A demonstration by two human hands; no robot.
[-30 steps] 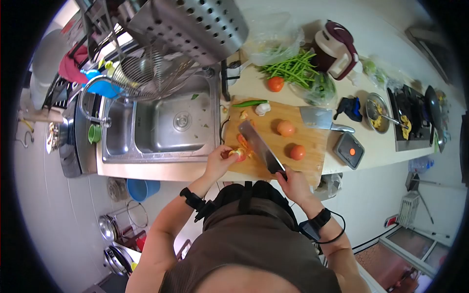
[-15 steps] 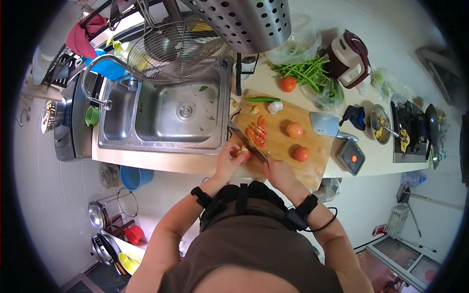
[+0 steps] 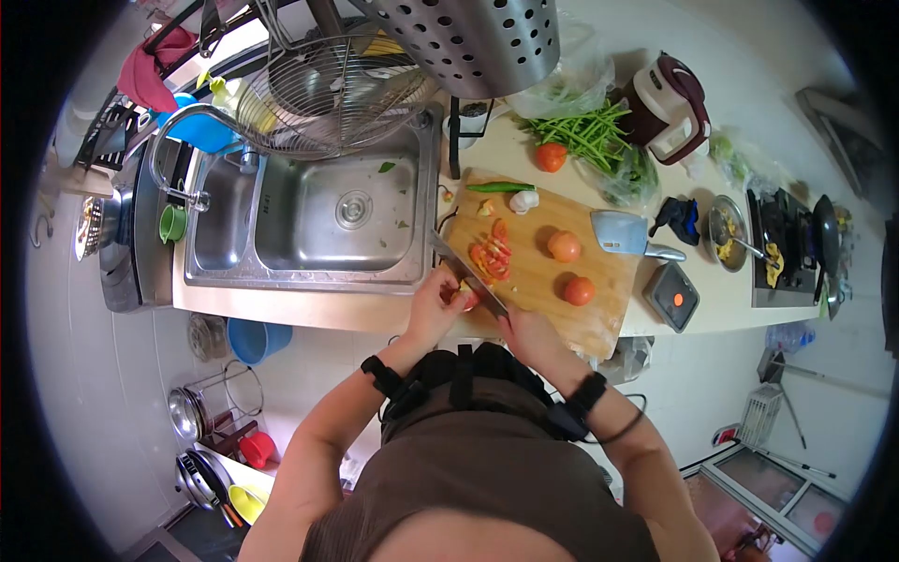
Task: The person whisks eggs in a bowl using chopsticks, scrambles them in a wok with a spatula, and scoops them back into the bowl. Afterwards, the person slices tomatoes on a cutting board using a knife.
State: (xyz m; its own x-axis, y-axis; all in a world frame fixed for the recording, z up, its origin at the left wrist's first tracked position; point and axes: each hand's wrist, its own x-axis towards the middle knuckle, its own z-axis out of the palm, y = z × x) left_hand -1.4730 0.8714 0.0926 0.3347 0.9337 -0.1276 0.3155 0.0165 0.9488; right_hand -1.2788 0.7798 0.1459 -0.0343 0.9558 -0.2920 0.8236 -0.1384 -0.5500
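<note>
My right hand (image 3: pixel 526 335) grips a kitchen knife (image 3: pixel 473 279), its blade slanting up and left over the near left part of a wooden cutting board (image 3: pixel 534 245). Beside the blade, my left hand (image 3: pixel 437 304) has its fingers closed on a tomato piece (image 3: pixel 468 298), partly hidden by fingers and knife. Just beyond the blade lie chopped tomato pieces (image 3: pixel 492 255). Two whole tomatoes, one farther (image 3: pixel 564 246) and one nearer (image 3: pixel 579 290), rest on the board's right half. A green chili pepper (image 3: pixel 499 187) and a garlic bulb (image 3: pixel 524 200) lie along its far edge.
A steel sink (image 3: pixel 426 187) adjoins the board on the left. Right of it are a cleaver (image 3: pixel 620 232), a dark lidded container (image 3: pixel 672 296) and a metal bowl (image 3: pixel 728 234). Behind lie green beans (image 3: pixel 590 136) and another tomato (image 3: pixel 551 156). A perforated steel holder (image 3: pixel 478 47) hangs overhead.
The knife and both hands have shifted very slightly, with the knife still beside the tomato piece. The whole view has also moved a little; the things on the board stay in place.
</note>
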